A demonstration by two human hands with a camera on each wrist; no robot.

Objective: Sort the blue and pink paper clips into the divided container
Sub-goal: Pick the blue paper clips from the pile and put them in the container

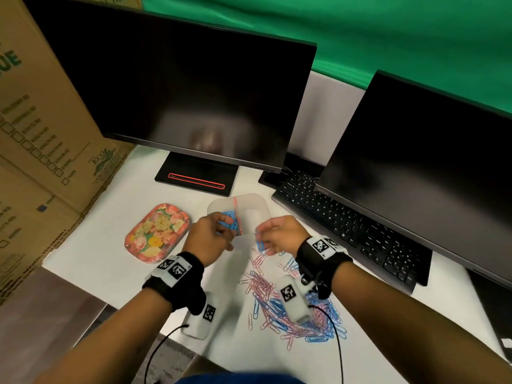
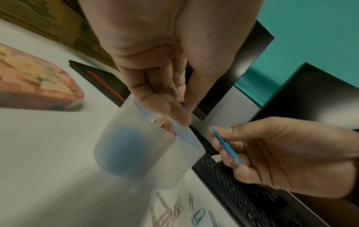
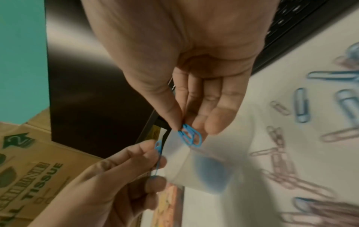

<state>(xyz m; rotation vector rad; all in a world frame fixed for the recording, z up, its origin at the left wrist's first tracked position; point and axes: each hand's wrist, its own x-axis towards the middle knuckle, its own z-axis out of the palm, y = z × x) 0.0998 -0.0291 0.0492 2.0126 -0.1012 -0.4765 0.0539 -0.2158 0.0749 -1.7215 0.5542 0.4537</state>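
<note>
A translucent divided container [image 1: 257, 201] stands on the white desk, with blue clips [image 1: 229, 220] heaped in its left compartment. My left hand [image 1: 221, 229] hovers at the container's near left edge and pinches one blue paper clip [image 3: 158, 153] between thumb and fingers. Just to the right, my right hand [image 1: 261, 240] is above the container's near edge, thumb and forefinger pinching a couple of blue clips [image 3: 190, 137]. The two hands are close together but apart. A mixed pile of pink and blue clips [image 1: 291, 303] lies under my right wrist.
A floral lid or tin [image 1: 158, 234] lies left of the container. A monitor base [image 1: 196, 180] stands behind it, and a black keyboard [image 1: 346, 225] under a second monitor [image 1: 421, 173] lies to the right. Cardboard boxes [image 1: 41, 134] wall off the left side.
</note>
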